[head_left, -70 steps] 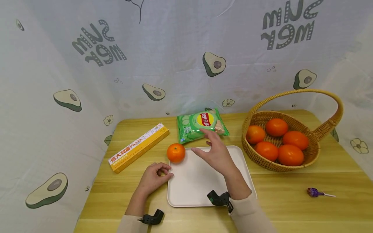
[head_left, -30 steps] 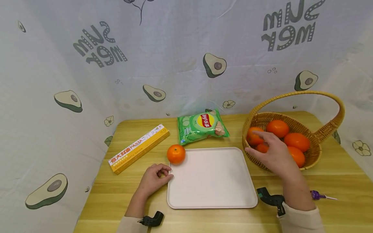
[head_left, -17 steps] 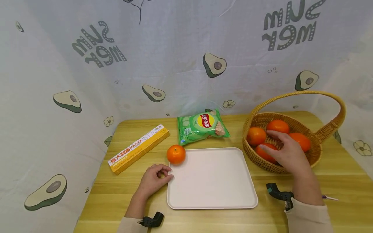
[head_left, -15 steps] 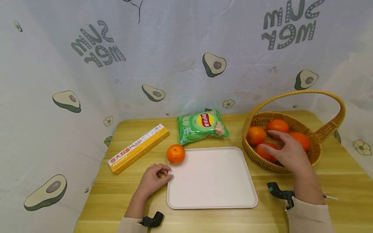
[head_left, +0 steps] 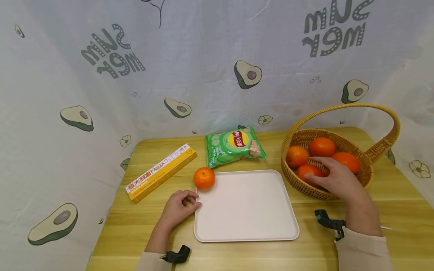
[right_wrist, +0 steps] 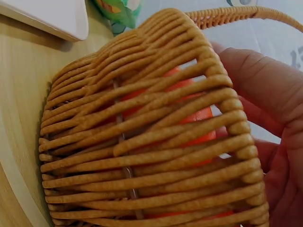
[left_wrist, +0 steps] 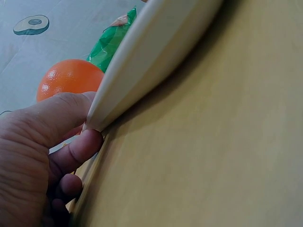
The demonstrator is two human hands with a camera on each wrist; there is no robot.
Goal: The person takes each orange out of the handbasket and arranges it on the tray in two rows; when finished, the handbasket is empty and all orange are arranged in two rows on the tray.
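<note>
Fingers of the right hand arch, partly spread, about the near orange in the basket, though whether they grip it I cannot tell, while the left hand pinches the rim of the tray, near the loose orange at its far left corner. I judge the reach made and any lift left undone, as the near orange sits among at least three others. Since the earliest frame, the right hand has gone from above the tray to the basket; the left hand, tray and loose orange look unmoved.
</note>
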